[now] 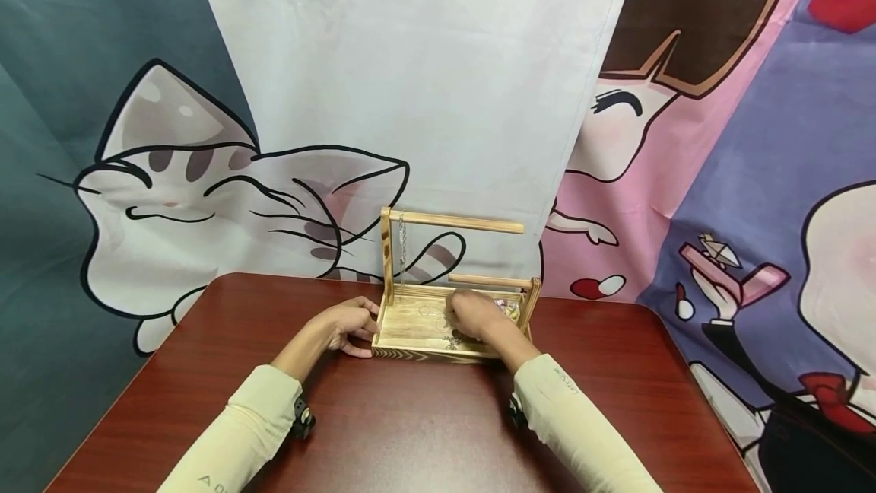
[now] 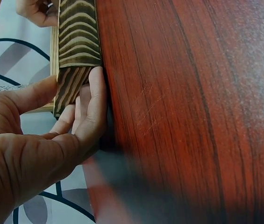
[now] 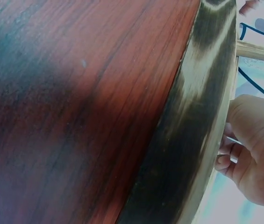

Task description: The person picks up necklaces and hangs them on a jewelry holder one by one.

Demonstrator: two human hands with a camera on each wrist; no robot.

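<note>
A wooden jewelry stand (image 1: 411, 326) has a shallow tray, with a tall post and bar at its left and a lower bar at its right. My left hand (image 1: 352, 326) holds the tray's left end. In the left wrist view its thumb (image 2: 40, 93) touches the upper edge and the fingers (image 2: 96, 102) lie against the lower end. My right hand (image 1: 472, 314) is down inside the tray, fingers curled, beside thin pale chain loops (image 1: 431, 313). I cannot tell whether it pinches a chain. A dark chain (image 1: 453, 341) lies just before it.
A silvery chain (image 1: 402, 249) hangs from the upper bar (image 1: 458, 222). Small colorful packets (image 1: 509, 309) lie at the tray's right end, below the lower bar (image 1: 489, 280). The stand rests near the back edge of a reddish-brown table (image 1: 411, 417), before a printed cloth (image 1: 424, 97).
</note>
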